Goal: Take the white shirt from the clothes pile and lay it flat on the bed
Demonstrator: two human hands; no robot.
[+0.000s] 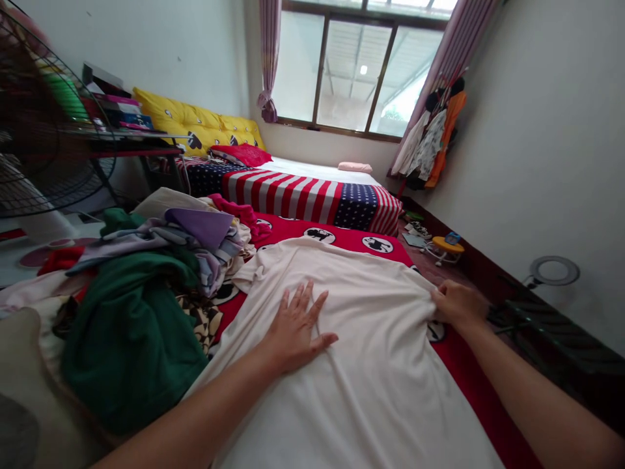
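Note:
A white T-shirt (371, 391) lies spread over a red bedspread (342, 228) with round black-and-white prints. My left hand (299, 329) rests flat on the shirt's middle, fingers spread apart. At the shirt's right side, near the sleeve, my right hand (459, 305) pinches the fabric and draws folds toward it. The left sleeve (254, 270) sits bunched beside the heaped clothes.
To the left rises a pile of clothes with a green garment (131, 332) and a purple piece (202, 225). A fan (53, 130) stands beyond it. Farther back is a bed with a flag-patterned cover (293, 192). A ring light (555, 268) and yellow stool (448, 246) are at right.

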